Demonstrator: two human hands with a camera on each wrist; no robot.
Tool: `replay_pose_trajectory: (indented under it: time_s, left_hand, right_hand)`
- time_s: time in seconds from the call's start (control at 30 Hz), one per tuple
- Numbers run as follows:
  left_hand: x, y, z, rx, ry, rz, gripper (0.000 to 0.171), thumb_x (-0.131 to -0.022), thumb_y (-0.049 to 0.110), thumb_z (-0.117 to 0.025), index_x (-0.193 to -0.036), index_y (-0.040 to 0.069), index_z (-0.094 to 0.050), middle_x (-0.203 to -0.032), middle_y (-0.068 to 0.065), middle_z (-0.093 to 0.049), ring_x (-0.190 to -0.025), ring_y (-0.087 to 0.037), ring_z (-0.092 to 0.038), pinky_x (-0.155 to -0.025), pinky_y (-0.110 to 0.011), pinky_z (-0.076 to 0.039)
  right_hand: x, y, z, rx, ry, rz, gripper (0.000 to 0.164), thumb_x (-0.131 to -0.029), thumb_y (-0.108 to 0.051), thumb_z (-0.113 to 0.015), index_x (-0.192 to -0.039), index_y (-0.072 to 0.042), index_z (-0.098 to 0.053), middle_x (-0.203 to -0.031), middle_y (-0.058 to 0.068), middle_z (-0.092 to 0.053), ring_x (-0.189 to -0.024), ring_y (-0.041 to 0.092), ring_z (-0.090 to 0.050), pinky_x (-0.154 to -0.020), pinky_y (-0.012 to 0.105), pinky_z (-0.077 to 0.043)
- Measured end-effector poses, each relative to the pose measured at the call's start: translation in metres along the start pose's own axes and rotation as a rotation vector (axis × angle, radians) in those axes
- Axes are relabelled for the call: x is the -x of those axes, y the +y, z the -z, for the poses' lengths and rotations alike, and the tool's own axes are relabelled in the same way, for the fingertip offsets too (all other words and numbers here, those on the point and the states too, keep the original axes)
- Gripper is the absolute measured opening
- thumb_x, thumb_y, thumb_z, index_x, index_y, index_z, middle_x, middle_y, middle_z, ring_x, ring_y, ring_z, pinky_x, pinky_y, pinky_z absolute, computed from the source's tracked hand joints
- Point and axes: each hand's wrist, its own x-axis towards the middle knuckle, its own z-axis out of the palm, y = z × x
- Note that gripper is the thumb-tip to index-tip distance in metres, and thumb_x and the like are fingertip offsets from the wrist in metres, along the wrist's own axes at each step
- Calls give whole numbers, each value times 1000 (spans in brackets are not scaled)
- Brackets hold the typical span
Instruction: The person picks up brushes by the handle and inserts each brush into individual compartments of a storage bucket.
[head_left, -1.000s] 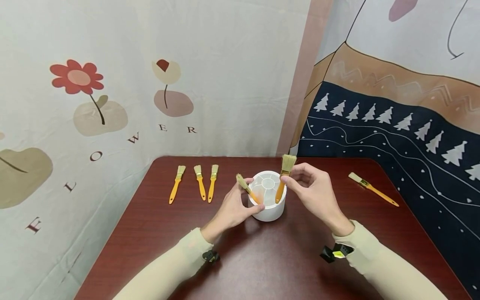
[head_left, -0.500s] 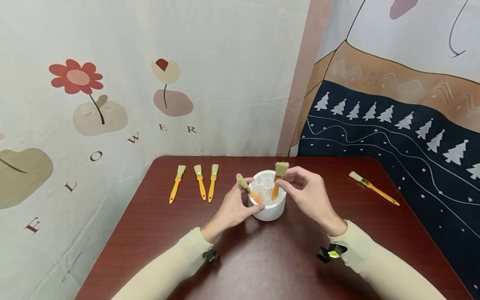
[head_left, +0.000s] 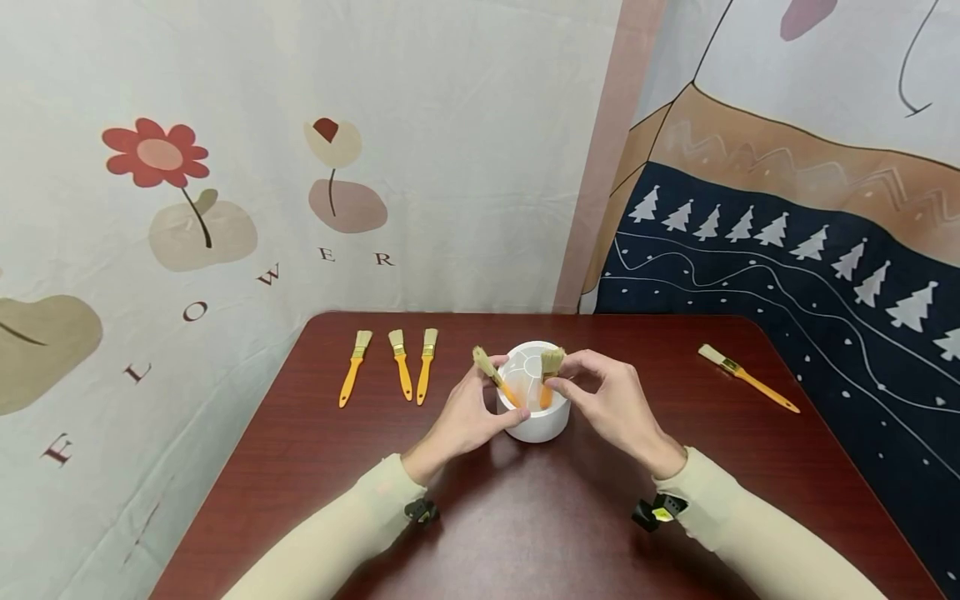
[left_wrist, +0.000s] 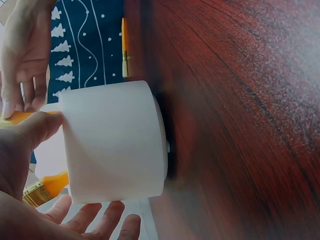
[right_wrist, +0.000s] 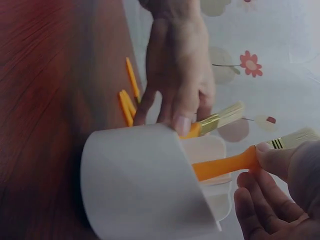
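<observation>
A white round pot (head_left: 534,428) with dividers inside stands on the table. My left hand (head_left: 467,414) holds it from the left side, thumb on the near rim and fingers spread along its wall in the left wrist view. One paintbrush (head_left: 486,364) leans out over the left rim, handle down inside, bristles up. My right hand (head_left: 611,402) pinches a second paintbrush (head_left: 552,363) between thumb and fingers, near its metal band. That brush's orange handle (right_wrist: 222,166) points down past the rim into the pot in the right wrist view; its lower end is hidden by the wall.
Three paintbrushes lie to the left, one paintbrush (head_left: 353,368) apart from the paired paintbrush (head_left: 402,367) and paintbrush (head_left: 427,367). Another paintbrush (head_left: 746,377) lies at the right. Printed cloth (head_left: 465,167) hangs behind the dark red table (head_left: 517,525).
My right hand has moved left and down, lowering its paintbrush from above the right rim into the pot. My left hand has stayed on the pot.
</observation>
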Motion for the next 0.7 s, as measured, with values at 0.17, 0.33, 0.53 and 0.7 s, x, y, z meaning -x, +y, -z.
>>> replay_pose_trajectory:
  time_s: [0.17, 0.33, 0.53, 0.7]
  left_hand:
    - [-1, 0, 1, -6, -9, -5, 92, -89, 26, -101, -167, 7, -56, -150, -19, -75, -136, -36, -78, -121, -64, -55]
    - [-2, 0, 1, -8, -17, -17, 94, -89, 26, -101, -168, 6, -55, -150, -19, -75, -138, -37, -77, -122, -67, -54]
    - [-4, -2, 2, -17, -25, -29, 95, -89, 27, -101, -169, 6, -53, -152, -19, -75, -138, -37, -76, -123, -68, -54]
    - [-4, -3, 2, -19, -37, -31, 95, -90, 26, -100, -170, 8, -53, -153, -19, -74, -140, -37, -76, -123, -67, -54]
  right_hand:
    - [5, 8, -5, 59, -9, 83, 22, -94, -5, -98, -109, -17, -87, -101, -4, -84, -84, 8, -75, -78, 28, -68]
    - [8, 12, -10, 123, 11, 219, 27, -90, -1, -99, -110, -14, -87, -101, -1, -80, -82, 10, -73, -74, 31, -68]
    - [12, 15, -15, 191, 31, 345, 27, -87, 3, -100, -102, -12, -84, -101, 5, -72, -80, 18, -75, -71, 30, -67]
    - [16, 13, -17, 199, -11, 343, 26, -87, 3, -99, -99, -13, -83, -97, 3, -70, -81, 13, -72, -69, 34, -67]
